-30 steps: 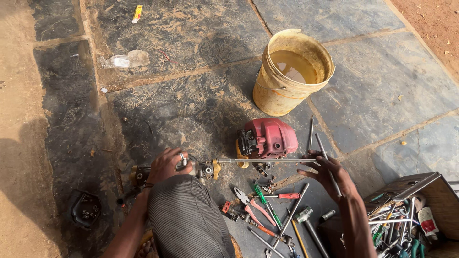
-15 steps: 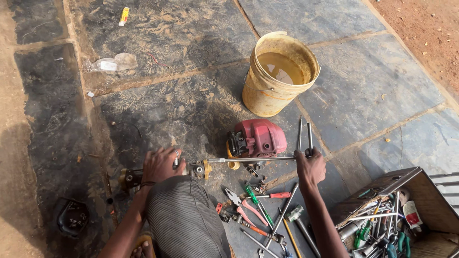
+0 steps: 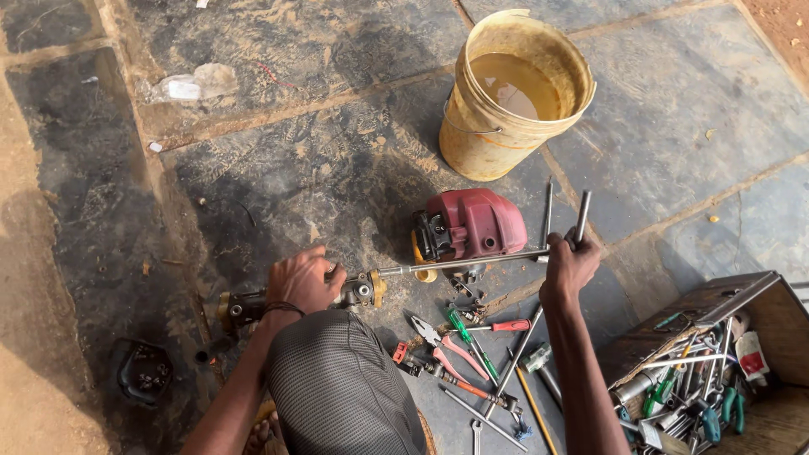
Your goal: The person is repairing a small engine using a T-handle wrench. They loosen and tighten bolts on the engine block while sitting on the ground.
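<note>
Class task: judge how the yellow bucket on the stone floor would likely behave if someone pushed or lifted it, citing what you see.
The yellow bucket holds murky liquid partway up, so it probably feels heavy and would slosh when shoved. Its rim looks bent and warped, suggesting thin walls that may flex under a grip. It already seems to lean on the uneven stone floor, so a push could tip it.

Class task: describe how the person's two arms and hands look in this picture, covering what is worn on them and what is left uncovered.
Both forearms are bare, with no sleeves showing and no gloves. The left hand has a thin dark band or cord around its wrist. The right hand shows no band, watch or ring that can be made out. Both arms are slim and enter from the bottom edge of the picture.
</note>
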